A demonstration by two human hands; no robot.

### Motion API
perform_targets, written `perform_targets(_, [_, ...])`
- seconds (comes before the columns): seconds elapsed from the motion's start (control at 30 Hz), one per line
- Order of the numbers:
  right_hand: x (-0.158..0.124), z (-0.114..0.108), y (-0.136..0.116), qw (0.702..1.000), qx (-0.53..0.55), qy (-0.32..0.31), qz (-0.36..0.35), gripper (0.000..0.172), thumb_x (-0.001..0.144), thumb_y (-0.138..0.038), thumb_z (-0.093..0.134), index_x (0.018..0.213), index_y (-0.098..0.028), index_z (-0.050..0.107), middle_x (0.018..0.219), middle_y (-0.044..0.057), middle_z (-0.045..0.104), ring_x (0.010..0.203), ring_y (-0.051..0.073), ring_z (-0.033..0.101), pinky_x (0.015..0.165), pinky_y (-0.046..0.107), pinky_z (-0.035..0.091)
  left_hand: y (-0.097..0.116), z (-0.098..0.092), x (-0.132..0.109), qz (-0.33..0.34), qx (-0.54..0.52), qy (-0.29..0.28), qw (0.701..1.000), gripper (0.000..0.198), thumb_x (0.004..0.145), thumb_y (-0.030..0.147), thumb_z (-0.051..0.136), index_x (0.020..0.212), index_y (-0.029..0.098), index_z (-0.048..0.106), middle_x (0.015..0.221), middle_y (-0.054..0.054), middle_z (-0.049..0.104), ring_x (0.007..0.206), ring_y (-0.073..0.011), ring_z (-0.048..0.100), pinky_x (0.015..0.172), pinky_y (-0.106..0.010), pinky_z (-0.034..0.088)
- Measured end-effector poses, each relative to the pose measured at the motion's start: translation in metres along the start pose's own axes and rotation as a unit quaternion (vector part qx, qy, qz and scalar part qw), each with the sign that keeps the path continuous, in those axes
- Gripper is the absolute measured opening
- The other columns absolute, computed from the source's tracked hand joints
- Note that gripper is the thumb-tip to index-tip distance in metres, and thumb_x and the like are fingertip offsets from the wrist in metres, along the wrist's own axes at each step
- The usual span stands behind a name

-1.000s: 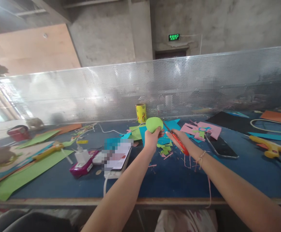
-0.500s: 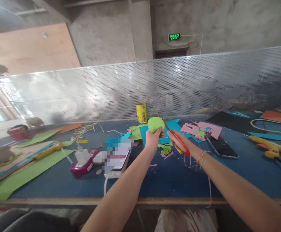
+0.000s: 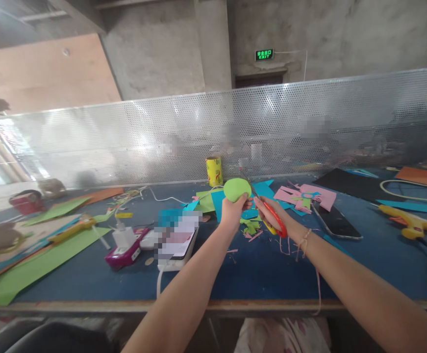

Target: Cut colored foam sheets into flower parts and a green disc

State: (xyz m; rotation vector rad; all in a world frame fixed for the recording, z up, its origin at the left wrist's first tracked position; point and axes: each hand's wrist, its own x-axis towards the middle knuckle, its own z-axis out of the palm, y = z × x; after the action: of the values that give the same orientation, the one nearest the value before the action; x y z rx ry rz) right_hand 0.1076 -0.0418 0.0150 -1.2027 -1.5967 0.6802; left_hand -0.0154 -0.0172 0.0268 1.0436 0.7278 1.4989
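Above the surface [image 3: 261, 284], we pinch the round green paper [image 3: 237, 188] in our left hand [image 3: 233, 212]; just right of it, our right hand [image 3: 278, 209] grips the red-handled scissors [image 3: 282, 228].

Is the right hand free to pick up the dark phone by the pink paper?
Probably not right away: the right hand holds the red-handled scissors, which it would likely need to put down. Otherwise the way seems fairly open; pink paper covers only the far end of the phone.

Daylight glared white at far left, bright spots flecked the perforated screen [image 3: 198, 135], the wall [image 3: 345, 37] sat dimmer, outer edges looked stretched, pixelated patches masked spots.
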Motion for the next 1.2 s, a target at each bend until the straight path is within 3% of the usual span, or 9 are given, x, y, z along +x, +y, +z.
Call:
perform_targets(0.1, [0.0, 0.0, 0.0, 1.0, -0.012, -0.019, -0.007, 0.046, 0.077, -0.066, 0.037, 0.072, -0.02, 0.044, 0.051, -0.003, 0.044, 0.041, 0.01, 0.041, 0.039, 0.023, 0.034, 0.0, 0.002, -0.002, -0.007, -0.016, -0.002, 1.0, 0.017, 0.058, 0.021, 0.071, 0.068, 0.01, 0.063, 0.055, -0.003, 0.063, 0.047, -0.01, 0.056, 0.052, -0.023, 0.049])
perform_targets(0.33, [0.004, -0.005, 0.001, 0.993, -0.105, 0.007, -0.045, 0.043, 0.08, -0.059, 0.036, 0.075, -0.019, 0.05, 0.051, -0.003, 0.045, 0.046, 0.012, 0.043, 0.044, 0.026, 0.034, 0.0, 0.0, 0.001, -0.001, 0.001, 0.006, 1.0, 0.018, 0.058, 0.023, 0.07, 0.067, 0.009, 0.063, 0.054, -0.003, 0.062, 0.044, -0.0082, 0.053, 0.049, -0.022, 0.046])
perform_targets(0.67, [0.004, -0.009, -0.007, 0.987, -0.153, 0.011, -0.048, 0.04, 0.079, -0.055, 0.039, 0.061, -0.02, 0.042, 0.049, -0.002, 0.043, 0.047, 0.012, 0.043, 0.047, 0.026, 0.034, 0.001, -0.004, 0.005, 0.023, 0.003, 0.03, 0.999, 0.021, 0.061, 0.027, 0.069, 0.069, 0.009, 0.062, 0.055, -0.005, 0.062, 0.047, -0.0097, 0.055, 0.051, -0.022, 0.045])
perform_targets(0.8, [0.004, -0.008, -0.006, 0.985, -0.155, 0.008, -0.069, 0.044, 0.078, -0.06, 0.037, 0.061, -0.02, 0.041, 0.049, -0.003, 0.042, 0.048, 0.012, 0.042, 0.047, 0.026, 0.032, 0.002, -0.005, 0.007, 0.026, -0.016, 0.04, 0.999, 0.023, 0.063, 0.028, 0.069, 0.075, 0.009, 0.062, 0.058, -0.005, 0.063, 0.049, -0.0102, 0.057, 0.054, -0.024, 0.048])
perform_targets(1.2, [0.0, -0.005, -0.006, 0.992, -0.118, -0.025, -0.026, 0.049, 0.077, -0.069, 0.03, 0.067, -0.021, 0.036, 0.052, -0.004, 0.042, 0.047, 0.012, 0.041, 0.047, 0.026, 0.034, 0.002, -0.003, 0.003, 0.018, 0.019, 0.027, 0.999, 0.02, 0.061, 0.025, 0.069, 0.067, 0.008, 0.062, 0.053, -0.004, 0.061, 0.046, -0.0096, 0.055, 0.052, -0.023, 0.047])
